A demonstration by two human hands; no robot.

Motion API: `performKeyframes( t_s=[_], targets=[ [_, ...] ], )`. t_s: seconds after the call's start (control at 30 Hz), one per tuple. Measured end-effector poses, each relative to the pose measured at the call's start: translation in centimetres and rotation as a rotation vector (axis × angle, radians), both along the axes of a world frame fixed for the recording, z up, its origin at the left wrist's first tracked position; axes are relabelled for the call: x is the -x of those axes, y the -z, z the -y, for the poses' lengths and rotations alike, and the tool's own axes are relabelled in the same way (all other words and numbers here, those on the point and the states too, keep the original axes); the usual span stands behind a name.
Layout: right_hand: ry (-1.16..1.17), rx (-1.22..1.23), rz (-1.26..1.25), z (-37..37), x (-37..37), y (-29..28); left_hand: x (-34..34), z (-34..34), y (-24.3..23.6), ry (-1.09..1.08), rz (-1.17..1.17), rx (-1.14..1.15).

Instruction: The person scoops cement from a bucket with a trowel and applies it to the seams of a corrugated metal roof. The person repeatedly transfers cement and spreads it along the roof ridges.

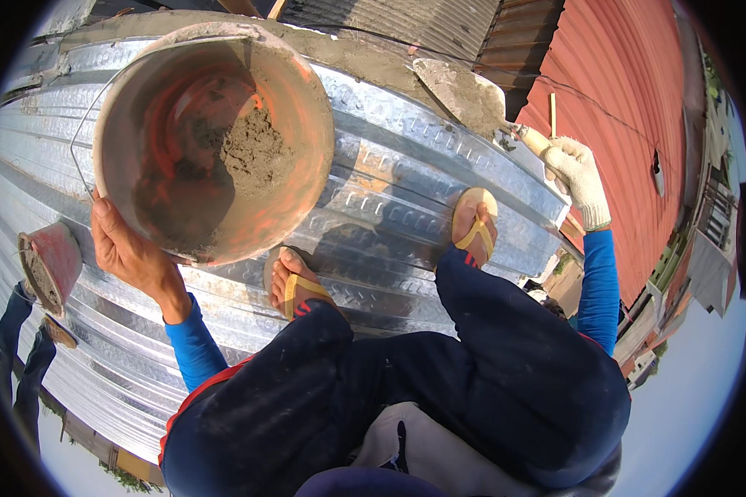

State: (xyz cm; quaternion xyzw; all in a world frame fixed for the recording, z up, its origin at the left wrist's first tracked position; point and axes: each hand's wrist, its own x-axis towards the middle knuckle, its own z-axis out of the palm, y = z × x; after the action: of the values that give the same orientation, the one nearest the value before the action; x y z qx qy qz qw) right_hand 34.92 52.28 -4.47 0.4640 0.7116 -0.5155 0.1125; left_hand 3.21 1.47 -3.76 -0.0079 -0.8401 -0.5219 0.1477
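Note:
My bare left hand (128, 257) grips the lower left edge of a mortar-smeared orange bucket (311, 186), tilted so that its mouth faces me. A clump of wet grey mortar (257, 149) lies inside it, and a thin wire handle (76, 157) hangs at its left side. In a white knitted glove, my right hand (580, 178) is closed around the wooden handle of a trowel (464, 93). Grey mortar coats the trowel's blade, which lies over the mortar strip (373, 65) along the upper edge of the metal roofing.
Ribbed metal sheets (389, 178) lie under my sandalled feet. A red corrugated roof (617, 99) slopes off at the right, crossed by a thin cable. At the far left, another person's legs (26, 373) stand beside a second mortar-stained bucket (62, 257).

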Motion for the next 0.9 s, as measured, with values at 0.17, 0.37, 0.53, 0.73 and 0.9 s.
performKeyframes(
  t_s=[0.17,0.37,0.53,0.73,0.9],
  targets=[
    [0.026,0.2,-0.17,0.2,5.6,2.6,0.4,-0.2,-0.6,0.069,0.015,0.024],
    [0.087,0.468,0.101,-3.5,4.8,2.6,0.4,-0.3,-0.8,0.076,0.02,0.043],
    [0.215,0.446,0.152,-5.9,1.7,0.6,-0.3,-0.3,-0.5,0.054,-0.009,0.028],
    [0.265,0.57,0.058,-4.8,3.9,1.6,0.1,-0.4,-0.7,0.073,-0.003,0.032],
    [0.214,0.525,0.119,-3.3,4.0,0.6,-0.2,-0.3,-0.7,0.069,0.007,0.038]
  ],
)
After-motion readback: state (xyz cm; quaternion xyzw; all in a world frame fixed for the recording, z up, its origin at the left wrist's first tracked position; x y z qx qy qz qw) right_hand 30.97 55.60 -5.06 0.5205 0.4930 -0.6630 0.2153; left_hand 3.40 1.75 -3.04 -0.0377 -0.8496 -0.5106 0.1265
